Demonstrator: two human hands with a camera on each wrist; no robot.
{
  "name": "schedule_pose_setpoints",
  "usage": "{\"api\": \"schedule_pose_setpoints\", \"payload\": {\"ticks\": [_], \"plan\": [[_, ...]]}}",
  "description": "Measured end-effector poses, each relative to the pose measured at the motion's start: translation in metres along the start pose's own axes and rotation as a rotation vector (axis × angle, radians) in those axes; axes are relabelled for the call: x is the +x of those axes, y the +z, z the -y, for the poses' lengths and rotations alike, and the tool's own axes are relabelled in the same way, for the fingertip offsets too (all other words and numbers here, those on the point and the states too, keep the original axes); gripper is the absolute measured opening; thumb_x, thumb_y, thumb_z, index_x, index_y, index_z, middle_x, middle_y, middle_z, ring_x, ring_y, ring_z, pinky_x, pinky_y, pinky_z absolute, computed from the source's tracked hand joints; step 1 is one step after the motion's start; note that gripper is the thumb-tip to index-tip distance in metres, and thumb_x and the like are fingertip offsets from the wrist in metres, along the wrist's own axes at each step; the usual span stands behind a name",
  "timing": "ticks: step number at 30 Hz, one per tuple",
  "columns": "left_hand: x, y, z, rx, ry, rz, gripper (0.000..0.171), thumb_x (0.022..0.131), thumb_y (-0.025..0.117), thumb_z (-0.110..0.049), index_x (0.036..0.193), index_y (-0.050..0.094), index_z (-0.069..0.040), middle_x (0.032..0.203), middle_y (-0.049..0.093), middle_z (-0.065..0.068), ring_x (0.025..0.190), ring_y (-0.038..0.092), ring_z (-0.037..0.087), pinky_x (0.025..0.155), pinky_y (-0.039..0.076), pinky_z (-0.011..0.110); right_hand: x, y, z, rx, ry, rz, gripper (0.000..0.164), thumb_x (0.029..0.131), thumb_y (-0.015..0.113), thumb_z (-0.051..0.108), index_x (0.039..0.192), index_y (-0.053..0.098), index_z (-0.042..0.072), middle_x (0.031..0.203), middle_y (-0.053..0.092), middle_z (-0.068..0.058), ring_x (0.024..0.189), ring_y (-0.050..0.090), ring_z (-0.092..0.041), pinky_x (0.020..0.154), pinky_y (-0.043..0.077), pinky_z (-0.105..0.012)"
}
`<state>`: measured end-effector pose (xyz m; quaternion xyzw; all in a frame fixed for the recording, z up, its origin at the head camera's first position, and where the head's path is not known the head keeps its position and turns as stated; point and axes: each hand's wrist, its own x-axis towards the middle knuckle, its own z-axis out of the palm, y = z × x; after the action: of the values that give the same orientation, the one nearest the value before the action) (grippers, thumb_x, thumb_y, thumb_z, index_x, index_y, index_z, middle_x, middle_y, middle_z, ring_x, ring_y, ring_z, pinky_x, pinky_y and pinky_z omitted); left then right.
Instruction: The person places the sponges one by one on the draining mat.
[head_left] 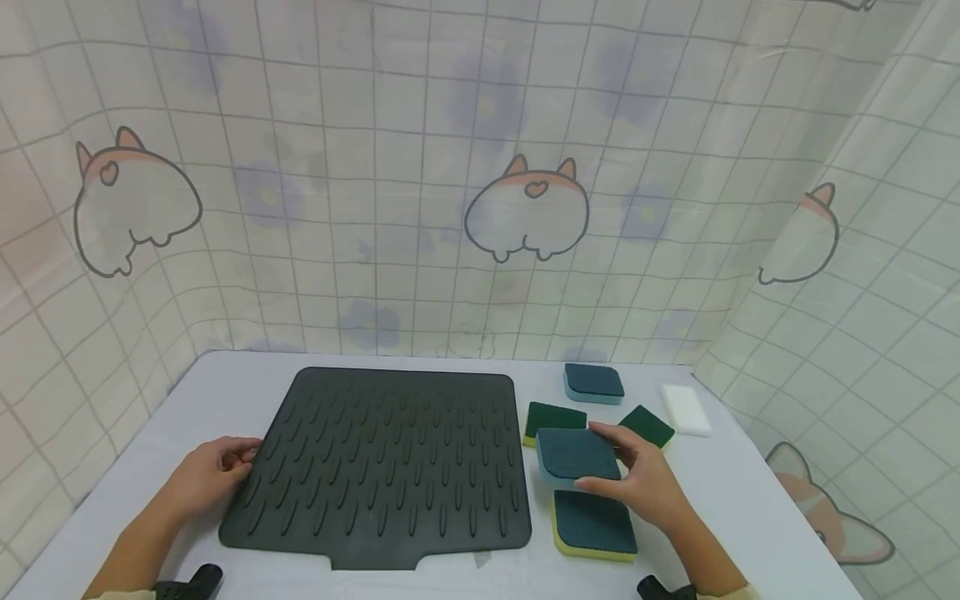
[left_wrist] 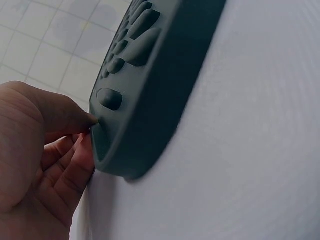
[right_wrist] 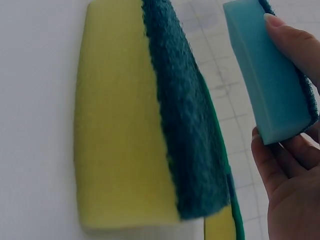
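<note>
A dark grey-green draining mat (head_left: 375, 458) with rows of raised oval ridges lies on the table. My left hand (head_left: 210, 477) pinches its left edge; the left wrist view shows the thumb on the mat's rim (left_wrist: 131, 127) with fingers curled below. Between thumb and fingers, my right hand (head_left: 641, 475) grips a light-blue sponge (head_left: 576, 454) with a dark scouring top, to the right of the mat. The right wrist view shows this blue sponge (right_wrist: 272, 75) held up beyond a yellow sponge (right_wrist: 117, 115) with a dark scouring side, which lies nearest the front (head_left: 596, 523).
Behind the held sponge are a yellow sponge with a green top (head_left: 557, 415) and a green scouring piece (head_left: 647, 426). Another blue sponge (head_left: 592, 382) sits near the back edge, and a white block (head_left: 686, 410) at the right. A patterned curtain (head_left: 420, 208) surrounds the table.
</note>
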<state>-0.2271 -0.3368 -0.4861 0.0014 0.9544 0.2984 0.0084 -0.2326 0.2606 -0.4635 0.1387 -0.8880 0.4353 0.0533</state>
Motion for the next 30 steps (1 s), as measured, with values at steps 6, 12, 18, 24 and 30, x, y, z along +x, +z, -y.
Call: {"api": "schedule_pose_setpoints", "payload": {"ticks": [6, 12, 18, 24, 30], "plan": [[-0.001, 0.001, 0.001, 0.005, -0.005, -0.003, 0.039, 0.087, 0.059, -0.008, 0.123, 0.055, 0.007, 0.094, 0.061, 0.008, 0.080, 0.051, 0.018, 0.065, 0.042, 0.032, 0.002, 0.006, 0.005, 0.007, -0.015, 0.003, 0.085, 0.063, 0.082, 0.048, 0.136, 0.049, 0.020, 0.133, 0.052, 0.005, 0.120, 0.053, -0.016, 0.096, 0.045, -0.037], [-0.001, 0.002, 0.001, 0.006, 0.002, -0.008, 0.038, 0.087, 0.058, -0.008, 0.122, 0.055, 0.007, 0.093, 0.060, 0.008, 0.080, 0.050, 0.018, 0.065, 0.042, 0.032, 0.003, 0.012, 0.009, 0.029, -0.020, 0.007, 0.083, 0.062, 0.082, 0.048, 0.135, 0.050, 0.023, 0.134, 0.052, 0.004, 0.120, 0.053, -0.014, 0.096, 0.045, -0.036], [-0.002, 0.001, 0.001, 0.002, 0.003, -0.012, 0.039, 0.087, 0.058, -0.008, 0.123, 0.055, 0.007, 0.094, 0.060, 0.008, 0.080, 0.050, 0.018, 0.065, 0.041, 0.032, 0.005, 0.018, 0.012, 0.058, -0.044, 0.010, 0.079, 0.063, 0.083, 0.045, 0.132, 0.050, 0.030, 0.130, 0.054, 0.006, 0.116, 0.054, -0.011, 0.095, 0.046, -0.033], [-0.002, 0.000, 0.000, 0.002, 0.005, -0.008, 0.039, 0.087, 0.058, -0.007, 0.123, 0.055, 0.007, 0.095, 0.060, 0.008, 0.080, 0.050, 0.018, 0.065, 0.042, 0.032, 0.006, 0.025, 0.016, 0.062, -0.054, 0.016, 0.078, 0.063, 0.084, 0.044, 0.132, 0.050, 0.030, 0.127, 0.055, 0.006, 0.112, 0.056, -0.011, 0.094, 0.047, -0.031], [0.000, 0.001, 0.001, 0.010, 0.004, -0.007, 0.039, 0.087, 0.058, -0.007, 0.123, 0.055, 0.007, 0.095, 0.061, 0.009, 0.080, 0.051, 0.018, 0.065, 0.042, 0.032, 0.008, 0.029, 0.020, 0.081, -0.055, 0.034, 0.079, 0.063, 0.084, 0.044, 0.132, 0.049, 0.030, 0.130, 0.054, 0.002, 0.113, 0.056, -0.014, 0.094, 0.047, -0.032]]}}
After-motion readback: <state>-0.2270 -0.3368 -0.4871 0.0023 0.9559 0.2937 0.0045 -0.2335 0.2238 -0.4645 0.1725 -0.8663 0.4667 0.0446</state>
